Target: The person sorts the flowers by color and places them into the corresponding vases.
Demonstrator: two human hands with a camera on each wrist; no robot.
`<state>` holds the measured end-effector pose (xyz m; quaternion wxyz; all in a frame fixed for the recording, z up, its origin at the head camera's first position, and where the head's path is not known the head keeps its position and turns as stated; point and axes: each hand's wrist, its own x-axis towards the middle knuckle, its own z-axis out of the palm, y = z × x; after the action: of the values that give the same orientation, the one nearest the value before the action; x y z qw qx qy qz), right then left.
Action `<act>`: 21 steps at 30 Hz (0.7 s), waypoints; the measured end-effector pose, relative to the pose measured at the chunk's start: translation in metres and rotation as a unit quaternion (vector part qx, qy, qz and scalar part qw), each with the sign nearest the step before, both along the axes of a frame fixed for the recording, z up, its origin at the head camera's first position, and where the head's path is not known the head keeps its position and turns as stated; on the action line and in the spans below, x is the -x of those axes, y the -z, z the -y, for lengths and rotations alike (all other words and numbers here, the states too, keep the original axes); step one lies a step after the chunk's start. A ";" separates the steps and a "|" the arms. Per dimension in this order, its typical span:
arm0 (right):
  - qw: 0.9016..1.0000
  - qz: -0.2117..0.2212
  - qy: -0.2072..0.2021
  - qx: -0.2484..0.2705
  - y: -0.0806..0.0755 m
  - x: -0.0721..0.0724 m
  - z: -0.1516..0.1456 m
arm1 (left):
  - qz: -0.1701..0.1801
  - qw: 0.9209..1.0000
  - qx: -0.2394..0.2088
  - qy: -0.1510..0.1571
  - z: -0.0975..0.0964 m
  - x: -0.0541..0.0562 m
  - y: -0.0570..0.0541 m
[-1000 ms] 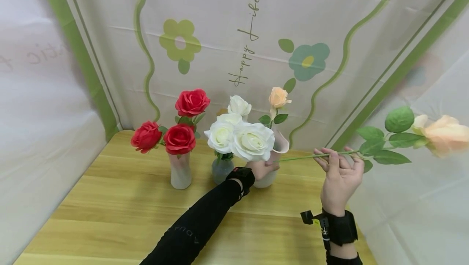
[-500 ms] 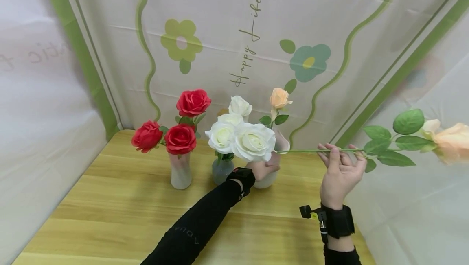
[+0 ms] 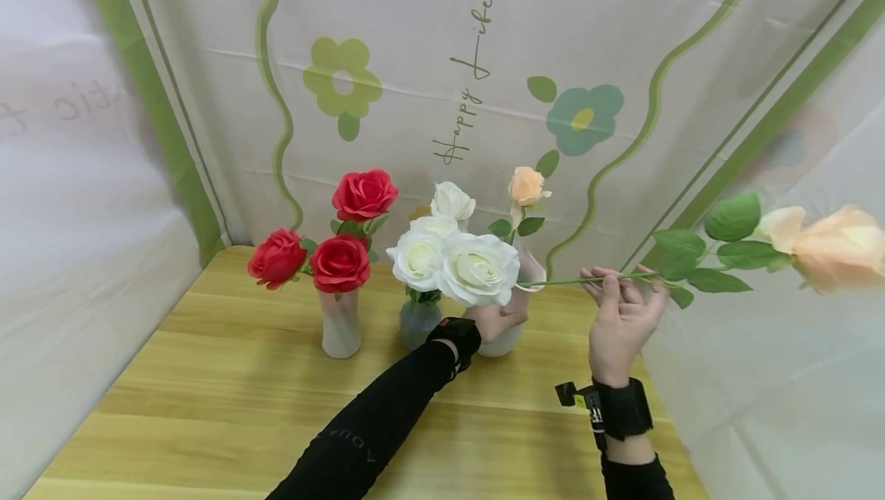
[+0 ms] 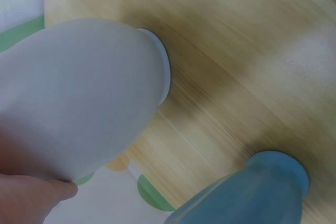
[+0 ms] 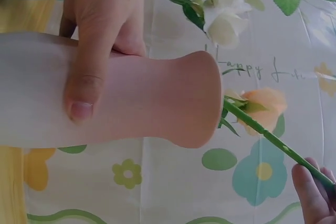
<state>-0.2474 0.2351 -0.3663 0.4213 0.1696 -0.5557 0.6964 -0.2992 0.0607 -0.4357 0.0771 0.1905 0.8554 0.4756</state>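
My left hand (image 3: 492, 322) grips a pink-and-white vase (image 5: 157, 93) around its body, thumb across the front in the right wrist view. One peach rose (image 3: 528, 186) stands upright in that vase. With thumb and fingers, my right hand (image 3: 622, 323) pinches the green stem of another peach rose (image 3: 840, 246). This rose lies nearly level, its bloom off to the right. Its stem end meets the vase's mouth; how far inside it reaches, I cannot tell. In the left wrist view, a fingertip (image 4: 58, 190) touches the vase's pale side.
A blue-grey vase (image 3: 419, 323) with white roses (image 3: 477, 267) stands just left of my left hand. Further left is a white-and-pink vase (image 3: 342, 331) holding red roses (image 3: 340, 263). A wooden table (image 3: 207, 408) bears them, with a printed curtain (image 3: 415, 47) behind.
My right hand has moved left and slightly up, bringing the rose's stem end to the vase's mouth. My left hand stays on the vase.
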 end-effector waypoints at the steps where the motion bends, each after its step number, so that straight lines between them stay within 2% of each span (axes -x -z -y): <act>1: 1.000 0.006 -0.004 -0.012 0.001 0.002 0.002 | 0.000 1.000 0.002 0.000 0.000 0.001 0.001; 6: 0.993 0.030 -0.022 -0.113 0.006 0.009 0.008 | 0.002 1.000 -0.002 -0.002 -0.002 0.003 0.005; 10: 0.979 0.040 -0.031 -0.197 0.008 0.016 0.013 | -0.002 1.000 -0.008 -0.004 -0.002 0.003 0.005; 12: 0.969 0.042 -0.030 -0.241 0.008 0.021 0.015 | -0.006 1.000 -0.016 -0.003 -0.001 0.002 0.002; 17: 0.932 0.037 0.008 -0.360 0.009 0.030 0.020 | -0.032 0.998 -0.054 0.006 0.002 0.001 -0.004; 19: 0.920 0.045 0.023 -0.389 0.009 0.033 0.022 | -0.033 0.998 -0.058 0.010 0.003 0.001 -0.004; 21: 0.914 0.056 0.027 -0.402 0.008 0.035 0.023 | -0.027 0.998 -0.051 0.013 0.003 0.002 -0.003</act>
<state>-0.2821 0.2123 -0.3747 0.3043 0.2706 -0.8155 0.4112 -0.3010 0.0581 -0.4325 0.0504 0.2175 0.8294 0.5120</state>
